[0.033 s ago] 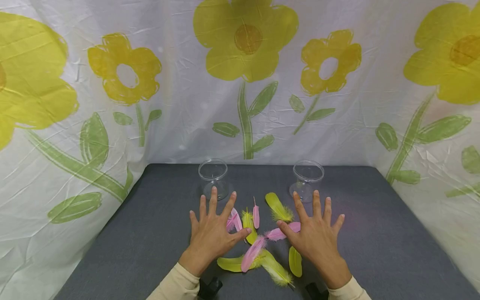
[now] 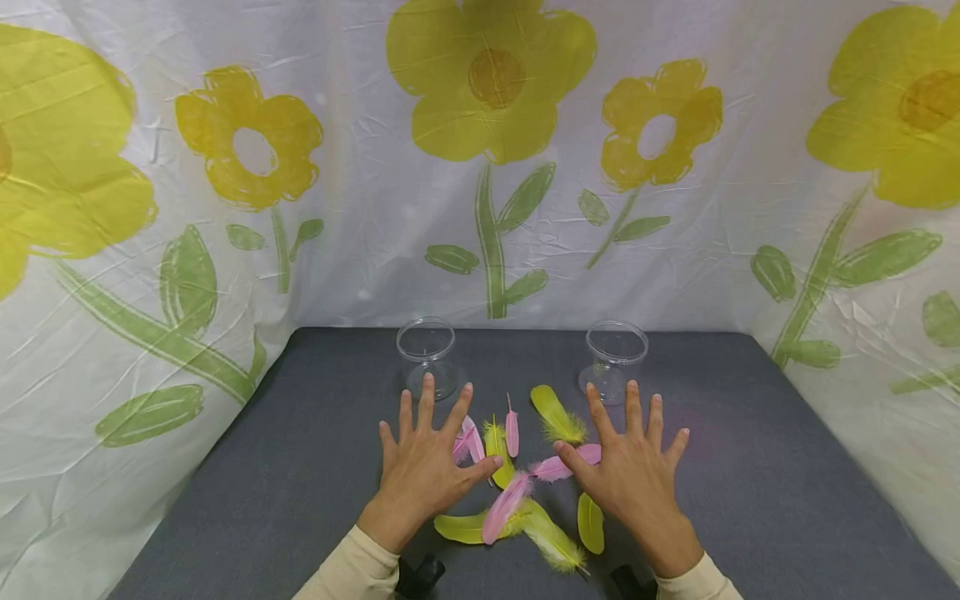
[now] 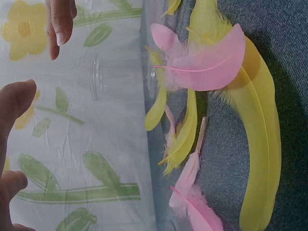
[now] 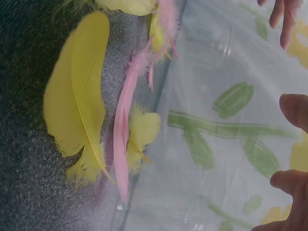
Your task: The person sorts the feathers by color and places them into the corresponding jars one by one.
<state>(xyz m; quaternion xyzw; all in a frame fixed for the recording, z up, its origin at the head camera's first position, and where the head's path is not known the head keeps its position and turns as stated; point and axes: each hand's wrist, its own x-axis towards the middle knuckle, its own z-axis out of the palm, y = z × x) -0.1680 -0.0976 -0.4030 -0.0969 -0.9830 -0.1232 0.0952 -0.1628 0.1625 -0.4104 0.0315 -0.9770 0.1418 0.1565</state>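
My left hand (image 2: 423,467), fingers straight and spread, hovers over the left side of a loose group of pink and yellow feathers. My right hand (image 2: 633,467) is held the same way over the right side, and neither hand holds anything. Between them lie a pink feather (image 2: 506,507) crossing a yellow feather (image 2: 461,528), and a pale yellow feather (image 2: 551,537). Farther back are another yellow feather (image 2: 553,410) and a small pink feather (image 2: 513,432). Close in the right wrist view is a broad yellow feather (image 4: 77,91); a long curved yellow feather (image 3: 262,144) fills the left wrist view's right side.
Two clear round containers stand toward the back of the dark grey table (image 2: 247,500): a left container (image 2: 426,343) and a right container (image 2: 617,343), each beyond one hand's fingertips. Behind the table hangs a white cloth (image 2: 360,208) with yellow flowers, which also flanks both sides.
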